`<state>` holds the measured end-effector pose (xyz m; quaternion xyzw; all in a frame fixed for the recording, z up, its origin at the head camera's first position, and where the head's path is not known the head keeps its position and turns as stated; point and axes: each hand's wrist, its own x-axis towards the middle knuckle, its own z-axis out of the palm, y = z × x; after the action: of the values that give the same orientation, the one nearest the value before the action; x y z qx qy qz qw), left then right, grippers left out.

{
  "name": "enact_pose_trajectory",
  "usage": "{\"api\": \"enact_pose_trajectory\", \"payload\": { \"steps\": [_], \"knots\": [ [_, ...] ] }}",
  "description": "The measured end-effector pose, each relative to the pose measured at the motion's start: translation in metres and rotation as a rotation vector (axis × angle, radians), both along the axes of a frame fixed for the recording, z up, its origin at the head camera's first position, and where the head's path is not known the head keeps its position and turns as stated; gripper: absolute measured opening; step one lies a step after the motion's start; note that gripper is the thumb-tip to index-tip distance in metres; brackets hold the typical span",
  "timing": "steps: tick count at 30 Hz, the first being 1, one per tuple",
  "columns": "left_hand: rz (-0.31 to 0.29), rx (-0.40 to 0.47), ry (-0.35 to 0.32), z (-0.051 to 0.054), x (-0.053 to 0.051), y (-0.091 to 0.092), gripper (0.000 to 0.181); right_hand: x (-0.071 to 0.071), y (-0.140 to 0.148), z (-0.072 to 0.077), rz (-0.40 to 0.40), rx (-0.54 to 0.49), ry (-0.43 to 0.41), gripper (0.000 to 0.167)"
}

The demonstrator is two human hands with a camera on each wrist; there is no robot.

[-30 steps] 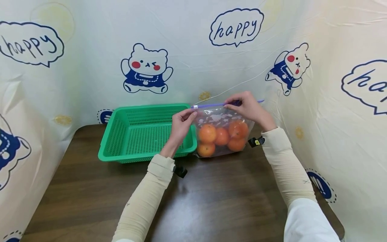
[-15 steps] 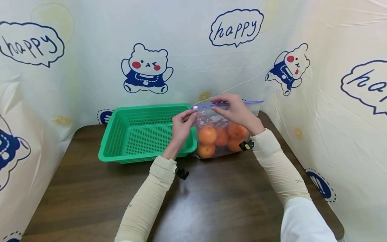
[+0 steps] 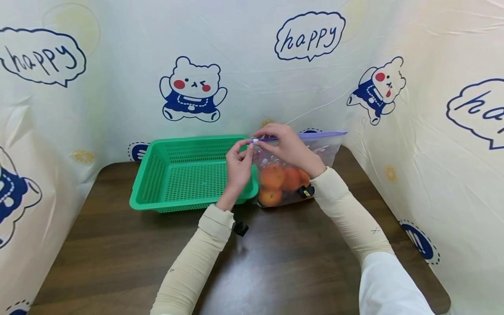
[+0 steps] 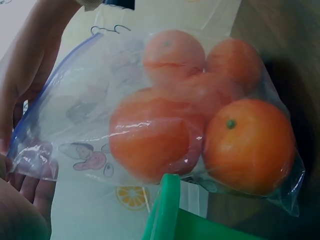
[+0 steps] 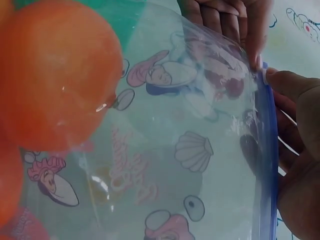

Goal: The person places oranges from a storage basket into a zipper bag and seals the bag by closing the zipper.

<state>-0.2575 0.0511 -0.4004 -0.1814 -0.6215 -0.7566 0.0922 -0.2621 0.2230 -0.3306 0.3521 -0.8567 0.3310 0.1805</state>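
Observation:
A clear zip bag (image 3: 327,148) with a purple zip stands upright on the table, printed with small shells and figures. Several oranges (image 3: 271,176) fill its lower part; in the left wrist view one orange (image 4: 250,146) shows its green stem end. My left hand (image 3: 238,168) pinches the bag's top left corner between thumb and fingers. Beside it, my right hand (image 3: 292,148) has its thumb and fingers on the white slider (image 5: 264,75) at the zip's left end, pinching it. The right hand and wrist cover part of the bag in the head view.
A green plastic basket (image 3: 193,204) with no fruit visible inside stands left of the bag, its right rim close to the bag and behind my left hand. The brown wooden table (image 3: 299,258) runs back to a printed curtain (image 3: 252,52).
My right hand has moved left along the zip, from right of the middle to the slider beside my left hand. The left hand has kept its pinch on the corner.

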Motion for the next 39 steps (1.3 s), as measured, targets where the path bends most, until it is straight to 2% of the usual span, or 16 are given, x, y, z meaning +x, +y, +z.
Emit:
{"api": "enact_pose_trajectory", "payload": {
  "steps": [6, 12, 20, 33, 36, 39],
  "knots": [
    [0.07, 0.037, 0.09, -0.0043, 0.0021, 0.0052, 0.024, -0.0011, -0.0028, -0.0015, 0.017, -0.013, 0.01, 0.018],
    [0.113, 0.077, 0.101, -0.0058, 0.0026, 0.0063, 0.024, -0.0012, -0.004, 0.0002, 0.024, -0.002, -0.021, 0.015],
    [0.11, 0.042, 0.092, -0.0058, 0.0018, 0.0041, 0.024, -0.0003, -0.0029, 0.0042, 0.004, 0.065, -0.043, 0.013],
    [0.081, 0.034, 0.057, -0.0033, 0.0027, 0.0041, 0.026, -0.0015, 0.0027, 0.0036, 0.016, 0.069, -0.059, 0.012],
    [0.079, 0.032, 0.055, -0.0026, 0.0028, 0.0039, 0.025, -0.0017, 0.003, 0.0023, 0.012, 0.073, -0.037, 0.012],
    [0.077, 0.035, 0.049, -0.0034, 0.0025, 0.0033, 0.025, -0.0005, 0.0021, -0.0021, -0.011, 0.09, 0.024, 0.012]
  ]
}}
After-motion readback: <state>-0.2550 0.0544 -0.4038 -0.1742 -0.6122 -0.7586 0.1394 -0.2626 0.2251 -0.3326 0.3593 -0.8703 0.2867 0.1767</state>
